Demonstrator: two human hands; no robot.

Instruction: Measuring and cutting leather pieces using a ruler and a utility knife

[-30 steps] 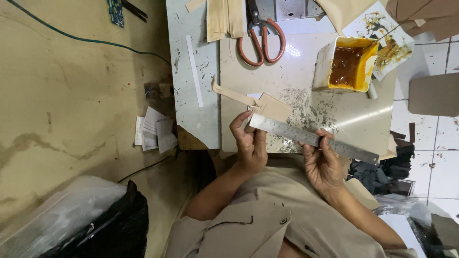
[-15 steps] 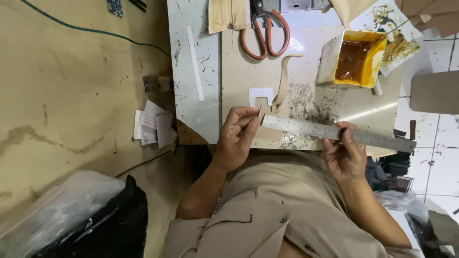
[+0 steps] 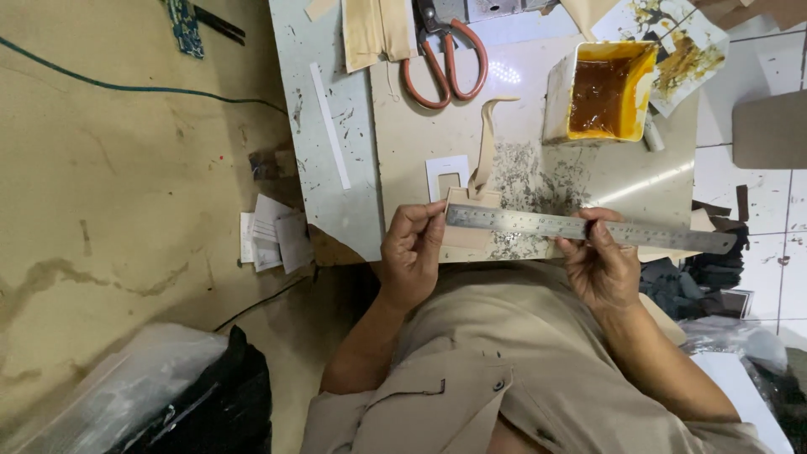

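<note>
Two hands on one steel ruler (image 3: 588,229) here, lying across the tabletop (image 3: 420,134). Left hand (image 3: 412,256) pinches its end against a tan leather piece (image 3: 471,220); right hand (image 3: 603,267) is clamped on its middle. Behind: a square tub of brown glue (image 3: 598,92), red-handled scissors (image 3: 445,59), a small white card frame (image 3: 447,175).

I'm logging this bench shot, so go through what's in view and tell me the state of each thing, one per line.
Left hand: pinching the steel ruler's end against the tan piece.
Right hand: gripping the ruler further along.
Steel ruler: held flat across the table edge.
Tan piece: lying under the ruler, its strip curling upward.
Scissors: lying on the table, blades hidden.
Tub: open, holding brown liquid.
White frame: lying flat.
</note>
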